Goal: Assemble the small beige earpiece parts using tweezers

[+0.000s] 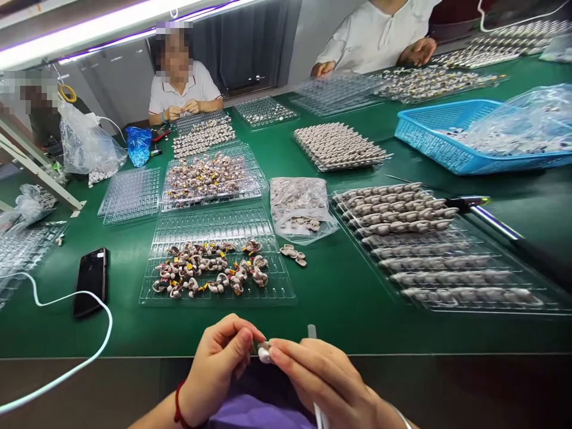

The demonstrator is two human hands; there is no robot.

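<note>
My left hand (221, 360) and my right hand (319, 375) meet at the near edge of the green table (339, 298), fingers pinched together on a small pale earpiece part (264, 353). A thin white stick (311, 331) pokes up behind my right fingers. Just ahead lies a clear plastic tray (214, 256) holding a loose heap of small beige parts with coloured bits. Two loose parts (294, 254) lie beside that tray.
A clear bag of parts (300, 205) sits mid-table. Right of it is a tray of neatly rowed parts (429, 244) and a blue basket (451, 134). A black phone (90, 280) and a white cable (67, 298) lie at left. Two other people sit across the table.
</note>
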